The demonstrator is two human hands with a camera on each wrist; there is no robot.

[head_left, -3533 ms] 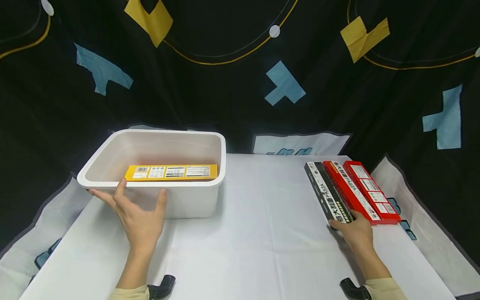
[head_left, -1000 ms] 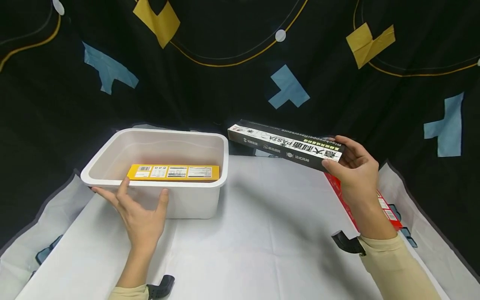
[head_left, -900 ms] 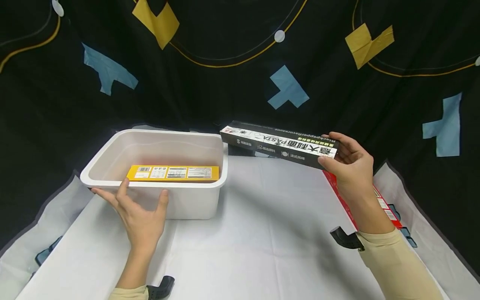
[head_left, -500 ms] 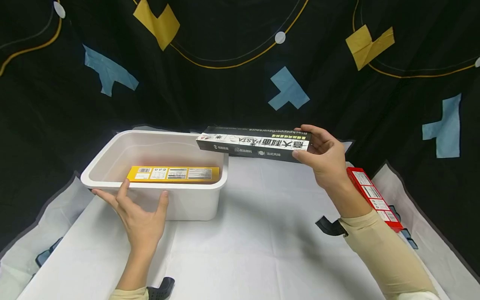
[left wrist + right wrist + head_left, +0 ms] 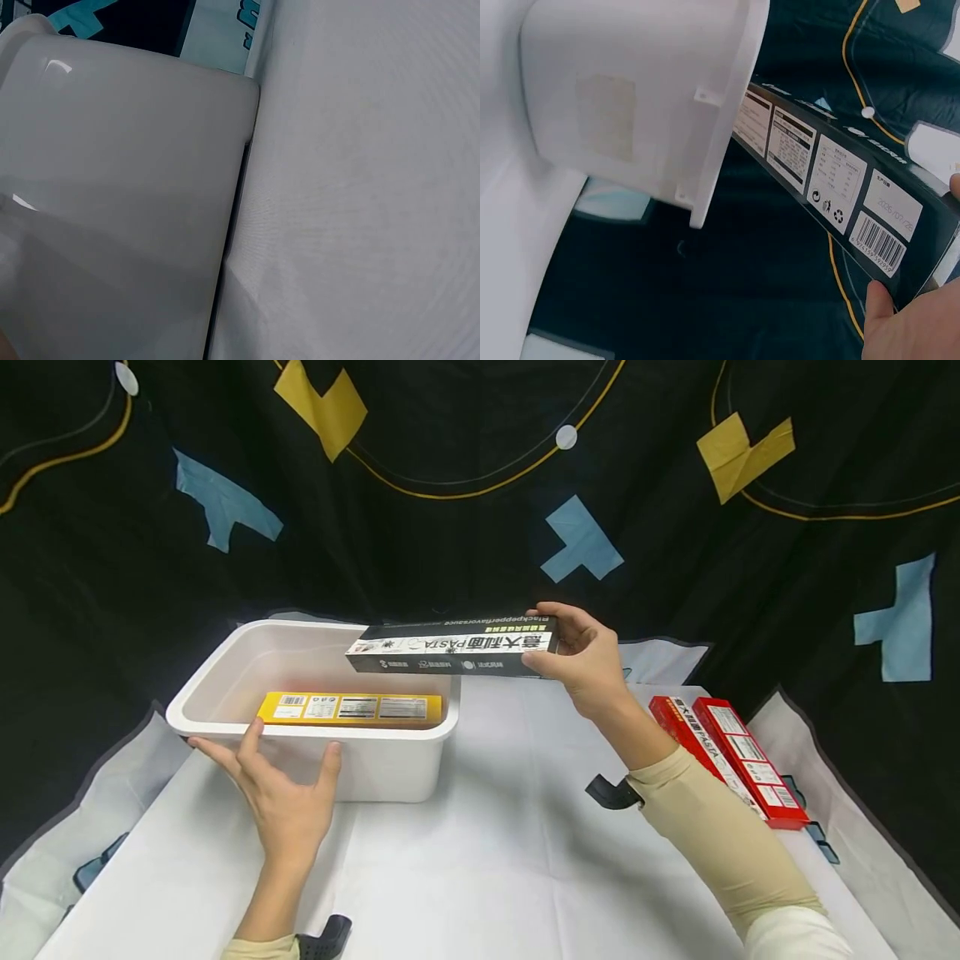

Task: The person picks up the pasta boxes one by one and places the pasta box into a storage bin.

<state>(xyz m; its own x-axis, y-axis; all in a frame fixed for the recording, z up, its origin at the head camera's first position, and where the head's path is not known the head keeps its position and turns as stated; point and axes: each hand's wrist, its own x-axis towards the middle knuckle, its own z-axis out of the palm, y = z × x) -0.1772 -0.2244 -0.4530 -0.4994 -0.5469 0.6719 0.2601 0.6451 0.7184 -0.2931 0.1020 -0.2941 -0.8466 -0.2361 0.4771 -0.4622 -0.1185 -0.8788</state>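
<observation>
My right hand (image 5: 581, 656) pinches the right end of a black pasta box (image 5: 442, 652), thumb on the near side and fingers behind. The box is held level in the air, its left end over the right rim of a white plastic bin (image 5: 386, 768). In the right wrist view the black box (image 5: 829, 176) shows white label panels and a barcode, and passes behind the bin wall (image 5: 630, 90). My left hand (image 5: 288, 802) rests spread against the bin's front, fingertips at the rim. Inside the bin lies a yellow box (image 5: 352, 708).
Two red pasta boxes, a left one (image 5: 686, 727) and a right one (image 5: 750, 760), lie side by side at the table's right edge. The white-covered table (image 5: 495, 843) ends at a dark curtain (image 5: 450, 552) behind. The left wrist view shows mainly bin wall (image 5: 127, 150) and tablecloth.
My right hand has picked the black pasta box up from beside the red ones and carried it left, up to over the bin's right rim. The left hand has stayed at the bin.
</observation>
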